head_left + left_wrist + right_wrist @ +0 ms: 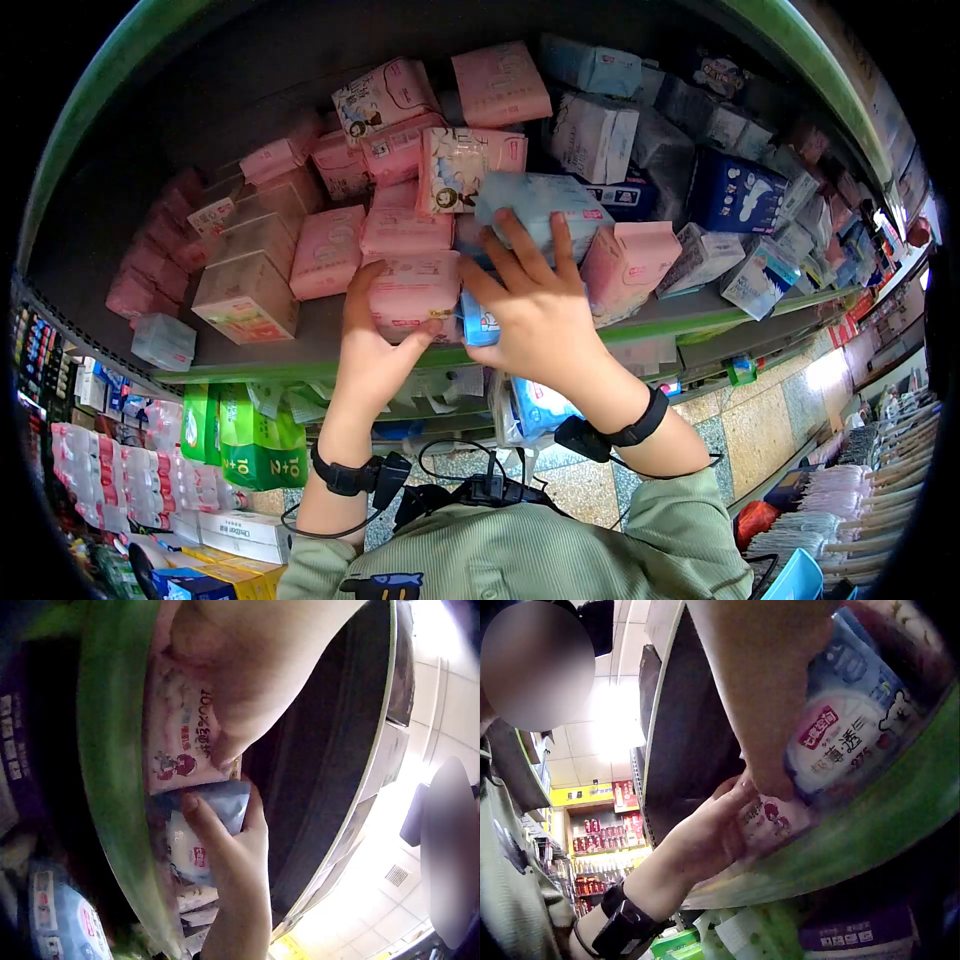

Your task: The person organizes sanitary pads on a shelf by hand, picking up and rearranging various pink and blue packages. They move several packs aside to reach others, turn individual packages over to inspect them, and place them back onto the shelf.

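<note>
My left hand (372, 335) grips a pink pack of sanitary pads (415, 285) at the shelf's front, thumb on the near face and fingers along its left side. Right beside it, my right hand (545, 305) holds a blue sanitary pad pack (836, 742). In the left wrist view the right thumb (196, 806) presses the blue pack's front while the fingers go behind its top. Seen from above, the right hand covers most of that pack. The spread right fingertips overlap a pale blue pack (535, 195) farther back.
More pink packs (330, 250) and beige boxes (250, 290) stand to the left. White, navy (738, 190) and pink packs crowd the right side. A green edge (700, 345) runs along the shelf front. Below hang green tissue packs (262, 440).
</note>
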The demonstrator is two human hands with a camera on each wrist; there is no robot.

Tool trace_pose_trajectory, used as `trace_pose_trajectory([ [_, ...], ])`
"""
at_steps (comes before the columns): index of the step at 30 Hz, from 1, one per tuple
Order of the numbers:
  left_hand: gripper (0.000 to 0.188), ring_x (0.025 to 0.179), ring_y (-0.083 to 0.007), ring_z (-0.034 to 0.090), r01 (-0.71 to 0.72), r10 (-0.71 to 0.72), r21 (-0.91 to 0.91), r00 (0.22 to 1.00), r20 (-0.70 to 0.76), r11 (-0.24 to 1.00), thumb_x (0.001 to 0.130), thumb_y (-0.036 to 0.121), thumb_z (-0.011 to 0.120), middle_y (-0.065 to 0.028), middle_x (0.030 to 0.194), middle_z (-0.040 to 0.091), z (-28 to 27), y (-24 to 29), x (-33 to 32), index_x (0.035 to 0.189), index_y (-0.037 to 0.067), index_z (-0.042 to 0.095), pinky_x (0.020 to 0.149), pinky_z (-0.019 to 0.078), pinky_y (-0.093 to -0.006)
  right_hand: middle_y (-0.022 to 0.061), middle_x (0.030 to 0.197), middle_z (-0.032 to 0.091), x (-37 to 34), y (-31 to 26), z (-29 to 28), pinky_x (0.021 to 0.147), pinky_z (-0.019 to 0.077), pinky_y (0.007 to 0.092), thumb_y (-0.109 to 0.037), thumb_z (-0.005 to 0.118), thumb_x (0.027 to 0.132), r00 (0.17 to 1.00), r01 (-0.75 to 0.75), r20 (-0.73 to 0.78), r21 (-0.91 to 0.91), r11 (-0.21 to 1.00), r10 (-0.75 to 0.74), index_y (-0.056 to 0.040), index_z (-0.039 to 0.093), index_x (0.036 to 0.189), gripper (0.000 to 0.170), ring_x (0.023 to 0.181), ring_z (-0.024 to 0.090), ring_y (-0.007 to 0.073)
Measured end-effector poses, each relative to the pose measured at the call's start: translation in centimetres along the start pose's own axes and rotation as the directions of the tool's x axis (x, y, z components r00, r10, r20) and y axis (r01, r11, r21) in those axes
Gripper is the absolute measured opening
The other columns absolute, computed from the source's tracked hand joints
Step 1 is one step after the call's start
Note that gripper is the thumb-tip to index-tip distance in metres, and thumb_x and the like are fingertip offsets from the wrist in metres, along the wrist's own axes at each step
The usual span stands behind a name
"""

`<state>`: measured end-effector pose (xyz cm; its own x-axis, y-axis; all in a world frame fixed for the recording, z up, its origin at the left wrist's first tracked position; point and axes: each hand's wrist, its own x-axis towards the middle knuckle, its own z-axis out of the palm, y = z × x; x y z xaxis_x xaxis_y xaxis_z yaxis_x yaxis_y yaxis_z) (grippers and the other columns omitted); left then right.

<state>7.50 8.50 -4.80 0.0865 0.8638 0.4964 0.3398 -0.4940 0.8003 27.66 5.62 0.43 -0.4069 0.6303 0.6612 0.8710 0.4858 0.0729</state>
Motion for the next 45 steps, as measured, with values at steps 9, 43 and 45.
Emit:
trace_pose_trajectory([
  [9,0.088,0.127,-0.0305,0.042,-0.151,0.160,0.200,0.987,-0.028,0.968,0.063,0.020,0.082,-0.0191,0.136,0.042,2.0,-0.3,0.8,0.136,0.003,0.036,0.104,0.0364,-0.0402,0.0099,0.131,0.052,-0.6,1.5,-0.6,0.112,0.0134,0.0589,-0.039,0.076,0.055,0.998,-0.036,0.042,-0.114,0.993,0.041,-0.0118,0.063,0.110,0.063,0.135,0.032,0.0310],
  [43,0.050,0.125,-0.0368,0.042,-0.307,0.341,-0.153,0.879,0.332,0.940,0.083,0.020,0.067,-0.0183,0.135,0.041,-13.4,-1.2,-2.9,0.128,0.010,0.050,0.103,0.0367,-0.0430,0.0224,0.140,0.038,2.2,-7.5,-2.4,0.102,0.0308,0.0586,-0.020,0.073,0.070,0.967,0.019,-0.251,-0.118,0.993,-0.048,-0.0112,0.050,0.127,0.062,0.127,0.037,0.0447],
  [45,0.044,0.124,-0.0353,0.044,-0.342,0.388,-0.189,0.856,0.342,0.920,0.083,0.018,0.067,-0.0169,0.135,0.044,-14.7,-0.9,-2.6,0.124,0.009,0.053,0.102,0.0378,-0.0419,0.0234,0.137,0.040,6.7,-8.9,-3.1,0.103,0.0329,0.0523,-0.018,0.072,0.069,0.981,0.056,-0.172,-0.170,0.984,-0.085,-0.0100,0.049,0.128,0.064,0.125,0.040,0.0437],
])
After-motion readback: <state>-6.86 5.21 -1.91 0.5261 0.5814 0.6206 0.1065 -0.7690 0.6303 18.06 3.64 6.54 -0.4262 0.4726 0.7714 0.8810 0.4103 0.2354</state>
